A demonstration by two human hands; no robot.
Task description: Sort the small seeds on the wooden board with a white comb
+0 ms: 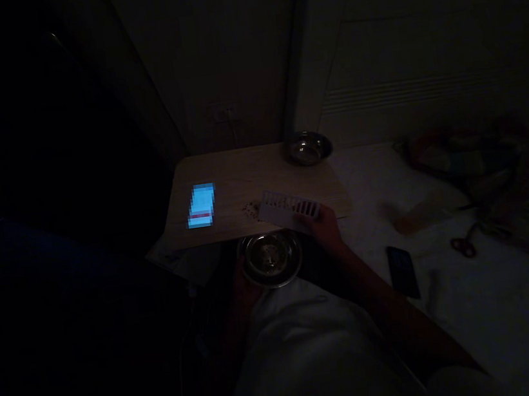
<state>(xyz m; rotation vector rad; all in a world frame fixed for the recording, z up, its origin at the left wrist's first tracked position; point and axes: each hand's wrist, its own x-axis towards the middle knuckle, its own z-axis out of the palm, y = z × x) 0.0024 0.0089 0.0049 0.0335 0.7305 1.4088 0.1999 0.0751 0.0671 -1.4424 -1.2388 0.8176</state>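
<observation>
My left hand is closed on the rim of a shiny metal bowl, held just below the table's front edge. Some small bits seem to lie in the bowl, too dark to name. Over the table, my right hand grips the right end of a white slotted tray, with a row of narrow openings along it. Small crumb-like bits lie on the wooden tabletop, beside the tray's left end.
A lit phone lies at the table's left. Another metal bowl stands at the back right corner. On the white bedding to the right are a dark phone, red-handled scissors and a dim heap of cloth.
</observation>
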